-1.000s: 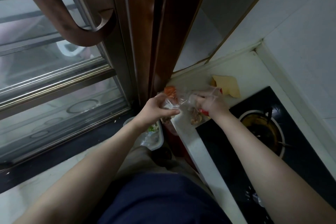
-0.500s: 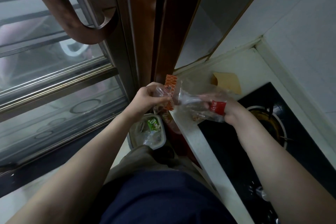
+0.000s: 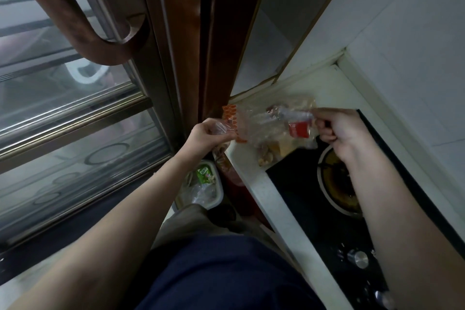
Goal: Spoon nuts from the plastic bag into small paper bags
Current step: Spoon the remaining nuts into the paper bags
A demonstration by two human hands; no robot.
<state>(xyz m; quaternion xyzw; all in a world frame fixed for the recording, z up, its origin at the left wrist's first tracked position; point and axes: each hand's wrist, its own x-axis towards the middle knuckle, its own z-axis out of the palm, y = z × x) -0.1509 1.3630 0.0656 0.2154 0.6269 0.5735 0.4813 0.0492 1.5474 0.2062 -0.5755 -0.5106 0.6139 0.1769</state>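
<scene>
The plastic bag [image 3: 271,128] is held stretched in the air over the far end of the white counter [image 3: 281,199], beside the brown door frame [image 3: 186,40]. Its left edge, next to an orange patterned strip [image 3: 230,121], is pinched by the left hand [image 3: 206,137], whose fingers are curled round the crumpled film. Its right edge, by a red label [image 3: 299,129], is gripped by the right hand [image 3: 339,128], with the fingers clenched on the plastic. A small heap of nuts [image 3: 265,157] is seen through the clear film at the bag's lowest part, which sags just above the counter edge. A tan shape, possibly a paper bag [image 3: 285,147], is glimpsed through the plastic on the counter; how it lies cannot be told. Just beside it a black glass hob [image 3: 302,209] is set into the counter, with a round burner [image 3: 337,184] partly hidden under the right forearm and two metal knobs [image 3: 357,259] near the front. On the floor below the counter edge a white bin [image 3: 205,186] is placed; a green wrapper and crumpled clear plastic lie in it. A curved brown handle [image 3: 83,22] is fixed on the glass door at the left.
</scene>
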